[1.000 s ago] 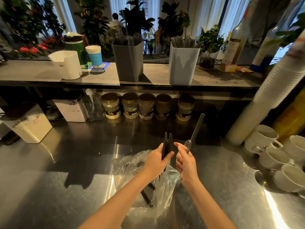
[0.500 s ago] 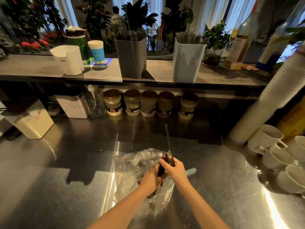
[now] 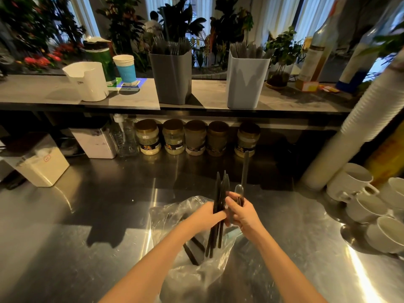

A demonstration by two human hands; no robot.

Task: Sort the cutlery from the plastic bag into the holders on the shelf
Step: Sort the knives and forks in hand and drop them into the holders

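At the middle of the steel counter's (image 3: 87,226) near edge lies the clear plastic bag (image 3: 168,217), crumpled, with a few dark pieces showing inside it. Both hands work just above it. The left hand (image 3: 207,215) has its fingers curled round a bundle of dark cutlery (image 3: 220,191), held upright with the points up. It holds at least three pieces, but the exact count cannot be told. The right hand (image 3: 243,215), touching the left, pinches one long dark utensil (image 3: 246,169) that rises above the bundle.

Bare steel runs wide to the left of the bag, and a strip of it lies between the bag and the back edge. Along that back edge, under the shelf (image 3: 43,92), stand five jars (image 3: 195,137) in a row, a clear bottle (image 3: 125,136) and two white tubs (image 3: 41,165). At the right edge four white mugs (image 3: 349,182) crowd together, and a tall stack of paper cups (image 3: 360,119) leans over them.

On the shelf stand two holders, well apart from the hands: a grey holder (image 3: 172,79) and a white holder (image 3: 247,84), both already bristling with cutlery. A white jug (image 3: 87,82) and a blue cup (image 3: 125,67) stand to the left of them, and a potted plant (image 3: 282,60) to the right.
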